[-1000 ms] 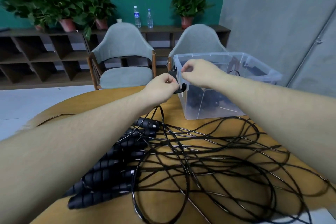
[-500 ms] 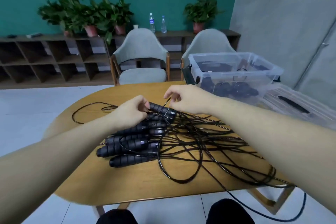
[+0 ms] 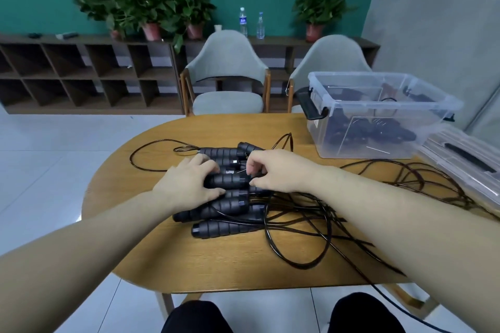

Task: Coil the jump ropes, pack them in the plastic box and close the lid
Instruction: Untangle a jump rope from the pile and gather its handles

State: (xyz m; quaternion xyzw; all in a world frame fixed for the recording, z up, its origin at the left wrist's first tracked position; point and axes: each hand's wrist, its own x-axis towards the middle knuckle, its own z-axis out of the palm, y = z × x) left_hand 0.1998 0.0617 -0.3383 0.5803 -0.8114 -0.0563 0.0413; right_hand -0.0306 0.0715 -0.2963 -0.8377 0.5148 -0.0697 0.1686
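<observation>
A low brown shelf unit runs along the green wall at the far left, with potted plants on top; two water bottles stand further along it, and two grey chairs face the wooden table. On the table, left of centre, a heap of black jump rope handles lies side by side, their thick ends pointing left; one thin cord loop trails out towards the table's left edge. The left hand lies over the handles with fingers spread and loosely bent, its fingertips touching the upper handles and its thumb against a middle one; whether it truly grips any of them I cannot tell. Just beside it, the right hand has its fingers curled, forefinger and thumb pinching at the end of a handle where the cord leaves it; the exact thing pinched is partly hidden by the fingers. To the right of the hands the jump ropes sprawl in a loose black tangle across the table, one strand dropping over the near edge. At the far right of the table stands the clear plastic box, open, with dark ropes lying inside; its black latch hangs at the left end. The lid lies just beside the box at the right edge.
</observation>
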